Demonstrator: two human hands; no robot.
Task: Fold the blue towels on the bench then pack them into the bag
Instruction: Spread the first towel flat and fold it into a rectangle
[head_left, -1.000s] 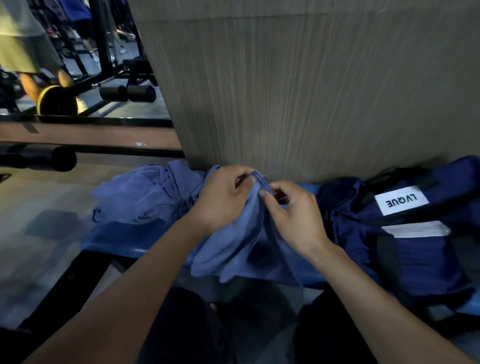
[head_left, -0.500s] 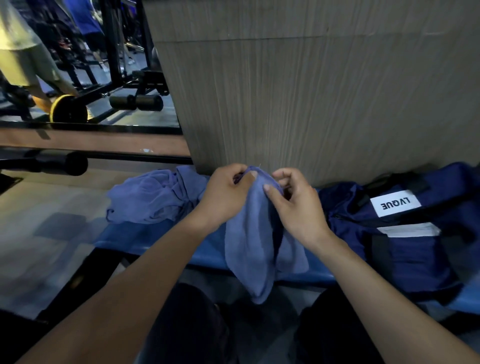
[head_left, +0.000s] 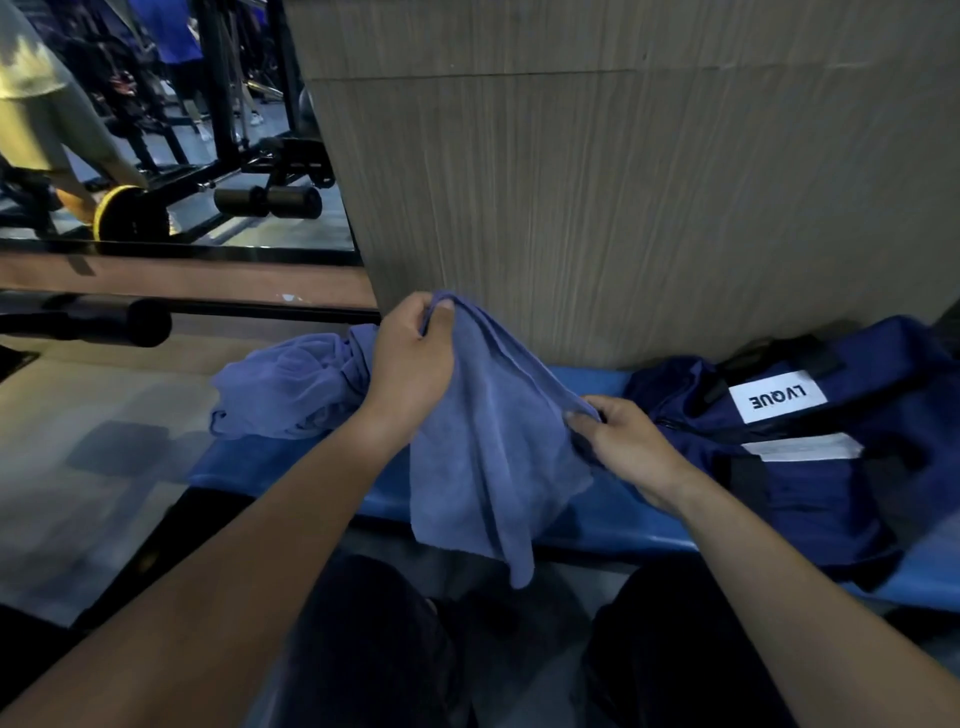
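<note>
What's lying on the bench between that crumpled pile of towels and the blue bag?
In the head view, the towel held by the left hand and right hand hangs there.

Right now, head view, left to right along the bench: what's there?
Crumpled blue towel → left hand → held blue towel → right hand → navy LVQUE bag.

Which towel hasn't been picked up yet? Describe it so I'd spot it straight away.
Find the blue bench against the wood-grain wall. At its left end lies a crumpled blue towel, beside the left hand. No hand holds it, unlike the other towel.
</note>
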